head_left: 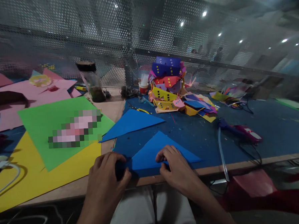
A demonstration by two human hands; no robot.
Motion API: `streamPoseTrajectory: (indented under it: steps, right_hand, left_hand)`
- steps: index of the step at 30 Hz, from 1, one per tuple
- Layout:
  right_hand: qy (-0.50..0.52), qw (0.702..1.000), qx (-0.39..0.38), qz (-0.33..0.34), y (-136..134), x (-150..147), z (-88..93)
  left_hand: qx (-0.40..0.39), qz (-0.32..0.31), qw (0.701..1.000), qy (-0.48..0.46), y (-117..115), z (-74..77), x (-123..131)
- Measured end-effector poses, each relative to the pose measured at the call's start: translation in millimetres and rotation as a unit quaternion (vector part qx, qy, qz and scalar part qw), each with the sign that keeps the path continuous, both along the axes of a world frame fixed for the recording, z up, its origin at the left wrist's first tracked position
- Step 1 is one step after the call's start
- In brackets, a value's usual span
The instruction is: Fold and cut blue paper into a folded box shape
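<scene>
A folded blue paper triangle (163, 146) lies in front of me near the table's front edge, its peak pointing away. My left hand (109, 172) is at its left corner, fingers bent and a gap between thumb and fingertips. My right hand (176, 169) rests over the middle of its front edge, with curled fingers and the thumb a little apart. Whether either hand pinches the paper I cannot make out. Just beyond lies a second blue paper triangle (133, 123), its left tip by the green sheet (45, 130).
A yellow sheet (67, 174) lies under the green one. Behind are a dark-lidded jar (90, 83), a paper cup (143, 87), stacked coloured paper bands (166, 71), paper scraps (201, 104) and yellow-handled pliers (143, 110). A purple-red corded tool (240, 131) lies right.
</scene>
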State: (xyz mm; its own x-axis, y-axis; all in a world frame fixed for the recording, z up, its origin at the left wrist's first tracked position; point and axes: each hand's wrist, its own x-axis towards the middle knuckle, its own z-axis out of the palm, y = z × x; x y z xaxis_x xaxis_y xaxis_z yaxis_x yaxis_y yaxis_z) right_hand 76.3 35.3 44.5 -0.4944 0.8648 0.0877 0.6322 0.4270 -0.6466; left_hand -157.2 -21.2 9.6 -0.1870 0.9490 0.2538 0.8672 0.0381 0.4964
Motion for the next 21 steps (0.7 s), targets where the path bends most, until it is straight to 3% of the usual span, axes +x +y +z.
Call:
streamPoseTrajectory:
  steps: [21]
  right_hand:
    - [0.024, 1.000, -0.013, 0.002, 1, 6, -0.1]
  left_hand:
    - [0.013, -0.017, 0.995, -0.102, -6, 3.4, -11]
